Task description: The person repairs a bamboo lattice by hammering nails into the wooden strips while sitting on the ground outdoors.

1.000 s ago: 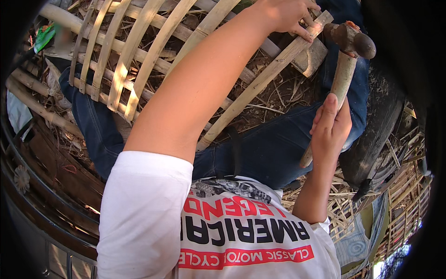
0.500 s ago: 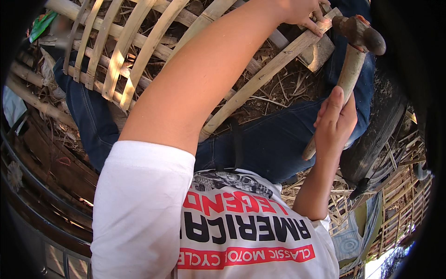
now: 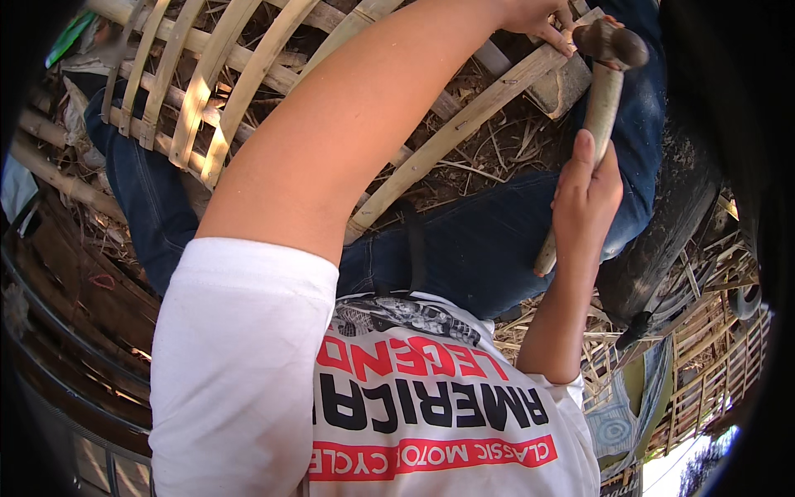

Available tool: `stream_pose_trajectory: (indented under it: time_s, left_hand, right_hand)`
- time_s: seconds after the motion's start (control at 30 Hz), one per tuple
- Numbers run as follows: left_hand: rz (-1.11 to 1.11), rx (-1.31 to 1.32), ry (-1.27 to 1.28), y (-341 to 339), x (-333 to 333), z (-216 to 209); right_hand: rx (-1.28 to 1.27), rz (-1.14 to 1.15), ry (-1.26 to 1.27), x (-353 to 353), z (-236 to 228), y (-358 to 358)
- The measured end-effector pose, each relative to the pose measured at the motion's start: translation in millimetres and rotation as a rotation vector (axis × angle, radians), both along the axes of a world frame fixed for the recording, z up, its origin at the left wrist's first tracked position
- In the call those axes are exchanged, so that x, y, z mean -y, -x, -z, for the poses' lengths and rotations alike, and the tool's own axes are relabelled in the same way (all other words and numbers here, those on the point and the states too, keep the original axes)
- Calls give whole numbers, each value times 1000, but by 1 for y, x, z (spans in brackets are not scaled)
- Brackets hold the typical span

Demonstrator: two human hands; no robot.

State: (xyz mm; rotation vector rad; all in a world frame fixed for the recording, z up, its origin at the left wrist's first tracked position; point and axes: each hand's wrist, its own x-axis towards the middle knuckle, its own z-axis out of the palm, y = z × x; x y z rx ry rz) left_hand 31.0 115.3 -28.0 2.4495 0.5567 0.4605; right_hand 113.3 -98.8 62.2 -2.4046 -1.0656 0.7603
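Note:
My right hand [image 3: 590, 186] is wrapped round the wooden handle of a hammer [image 3: 607, 95], whose dark rounded metal head is at the upper right. The head is close beside the fingers of my left hand [image 3: 538, 15], at the far end of a split bamboo slat [image 3: 464, 124]. My left thumb presses on that slat, and the fingers are bent together there. Whatever they may pinch is too small to make out, and the top edge cuts off part of the hand. Under the slat's far end lies a block [image 3: 559, 87].
A lattice of bamboo strips [image 3: 195, 99] spreads across the upper left. My legs in blue jeans [image 3: 464, 240] are on both sides of the work. Dry straw and twigs [image 3: 489, 153] cover the ground. A dark log-like piece [image 3: 662, 240] lies at the right, near woven bamboo [image 3: 712, 373].
The hammer in my right hand has moved left and slightly up, its head now closer to my left fingers. My left hand stays at the slat's end. The whole view has shifted a little.

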Motion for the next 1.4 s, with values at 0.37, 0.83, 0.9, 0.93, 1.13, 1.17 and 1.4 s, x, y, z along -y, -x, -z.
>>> stream_pose_trajectory:
  time_s: [0.37,0.83,0.9,0.93,1.13,1.17,1.4]
  left_hand:
    - [-37,-84,18,1,2,2]
    - [112,-21,-167,39,10,-23]
    - [80,-412,-192,38,8,-27]
    - [102,-420,-224,34,10,-26]
    - [125,-414,-466,14,7,-32]
    - [128,-402,-480,13,7,-35]
    - [163,-313,-365,22,10,-21]
  right_hand:
    - [-82,22,-58,5,-21,-1]
    - [-478,325,-16,36,-15,-17]
    - [-547,354,-39,26,-14,-16]
    - [-626,397,-70,19,-14,-14]
    - [-536,523,-447,-16,55,5]
    - [-512,547,-437,-20,60,5]
    - [-563,596,-496,-24,80,15]
